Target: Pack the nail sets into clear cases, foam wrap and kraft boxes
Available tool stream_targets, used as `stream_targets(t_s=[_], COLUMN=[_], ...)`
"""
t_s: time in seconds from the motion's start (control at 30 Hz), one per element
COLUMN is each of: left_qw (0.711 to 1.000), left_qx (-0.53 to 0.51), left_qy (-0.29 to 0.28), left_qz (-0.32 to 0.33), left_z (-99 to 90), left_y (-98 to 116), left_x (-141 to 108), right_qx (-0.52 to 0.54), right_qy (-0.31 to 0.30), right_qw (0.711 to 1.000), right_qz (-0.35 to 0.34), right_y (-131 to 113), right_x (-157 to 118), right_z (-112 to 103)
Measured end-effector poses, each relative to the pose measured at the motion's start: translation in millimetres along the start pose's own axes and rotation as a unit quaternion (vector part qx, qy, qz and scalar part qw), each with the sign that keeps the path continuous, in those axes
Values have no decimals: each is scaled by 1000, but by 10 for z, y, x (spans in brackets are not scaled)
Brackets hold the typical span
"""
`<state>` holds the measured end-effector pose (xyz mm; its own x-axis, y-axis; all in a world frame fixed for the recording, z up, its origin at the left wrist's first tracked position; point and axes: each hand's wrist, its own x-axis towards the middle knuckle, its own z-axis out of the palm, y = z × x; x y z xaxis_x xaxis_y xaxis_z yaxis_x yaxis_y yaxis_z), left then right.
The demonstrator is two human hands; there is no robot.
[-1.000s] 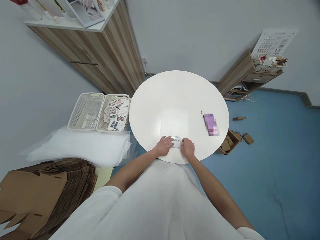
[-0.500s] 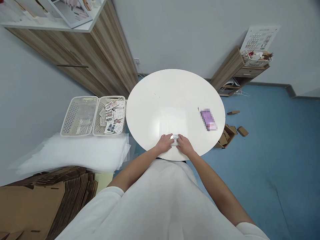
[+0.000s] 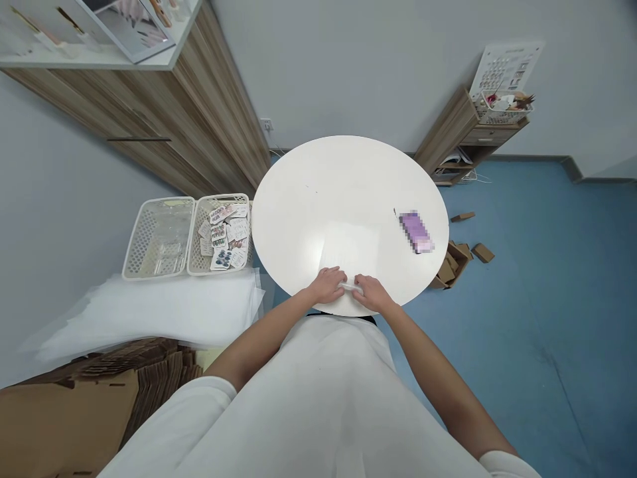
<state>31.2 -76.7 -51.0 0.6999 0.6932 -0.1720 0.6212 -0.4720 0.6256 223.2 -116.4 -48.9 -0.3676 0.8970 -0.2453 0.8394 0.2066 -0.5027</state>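
Note:
At the near edge of the round white table [image 3: 298, 219], a small flat white pack [image 3: 352, 287] lies between my hands. My left hand [image 3: 329, 284] grips its left end with bent fingers. The right end is held by my right hand [image 3: 371, 292], thumb and fingers curled around it. A thin, translucent white sheet [image 3: 350, 249] spreads on the table just beyond the pack and appears to run under or around it. My fingers hide part of the pack, and its contents do not show now.
Left of the table stand a white basket of nail-like printed cards [image 3: 233, 236] and one with clear plastic pieces [image 3: 169, 255]. White sheets [image 3: 164, 309] and flattened cardboard [image 3: 74, 418] lie nearer. A pixelated purple object [image 3: 416, 232] is on the table; a cardboard box [image 3: 455, 265] is on the floor.
The pack has tilted or turned between my hands, so the teal-patterned face seen earlier is now covered or turned away. My hands have shifted slightly toward me and a little apart.

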Motion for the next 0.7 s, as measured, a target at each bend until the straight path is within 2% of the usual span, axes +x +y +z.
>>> stream_targets(t_s=[0.1, 0.23, 0.43, 0.6, 0.7], left_qw=[1000, 999, 993, 981, 972], left_qx=[1, -27, -64, -97, -106], left_qy=[12, -16, -18, 7, -3], left_qz=[-5, -25, -101, -169, -210], left_z=[-73, -113, -109, -76, -63], left_y=[-57, -119, -210, -315, -366], left_x=[84, 181, 262, 297, 337], right_qx=[12, 13, 85, 184, 217], right_qy=[31, 44, 39, 36, 41], right_qw=[999, 998, 990, 967, 954], right_qz=[6, 46, 106, 170, 201], right_y=[19, 34, 60, 141, 209], right_x=[72, 140, 265, 368, 436], right_z=[-73, -122, -134, -86, -40])
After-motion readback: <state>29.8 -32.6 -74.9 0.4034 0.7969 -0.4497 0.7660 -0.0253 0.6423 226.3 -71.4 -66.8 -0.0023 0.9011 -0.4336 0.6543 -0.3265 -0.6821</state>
